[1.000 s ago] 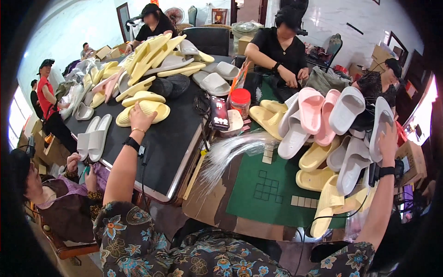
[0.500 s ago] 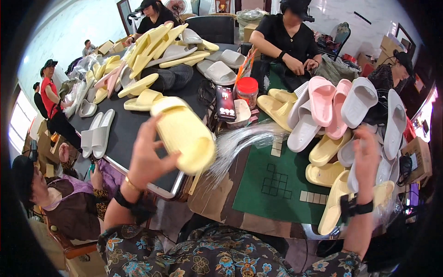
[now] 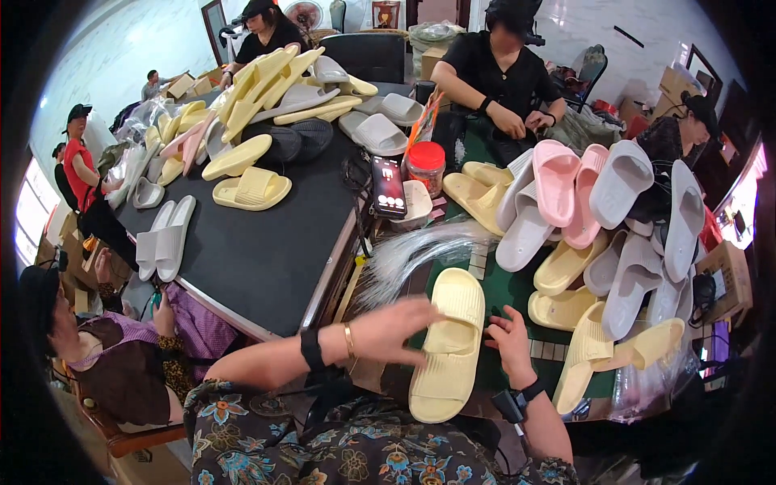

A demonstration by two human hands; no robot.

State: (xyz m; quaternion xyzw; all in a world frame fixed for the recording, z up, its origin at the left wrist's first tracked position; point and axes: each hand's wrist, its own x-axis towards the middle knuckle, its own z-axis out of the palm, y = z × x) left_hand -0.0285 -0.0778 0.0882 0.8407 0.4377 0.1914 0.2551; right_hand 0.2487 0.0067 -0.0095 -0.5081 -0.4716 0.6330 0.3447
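Observation:
A pale yellow slipper (image 3: 449, 376) with a ribbed strap is upright at the near edge of the green mat (image 3: 495, 368); whether a second one is nested with it, I cannot tell. At its left edge is my left hand (image 3: 384, 331), fingers and thumb apart and fingertips overlapping the slipper. My right hand (image 3: 511, 343) hovers just right of it, fingers spread and holding nothing. To the right lies a heap of slippers in yellow, grey and pink, including a pink slipper (image 3: 556, 182) and a grey slipper (image 3: 633, 283).
On the black table (image 3: 250, 250) are piled yellow and grey slippers and a white pair (image 3: 167, 240). Clear plastic strips (image 3: 404, 259), a phone (image 3: 389, 187) and a red-lidded jar (image 3: 426, 166) stand mid-table. Several people sit or stand around; one person (image 3: 77, 347) sits close at left.
My left hand has brought a yellow slipper from over the black table right to the mat's near edge. My right hand has come down and left from the heap at right.

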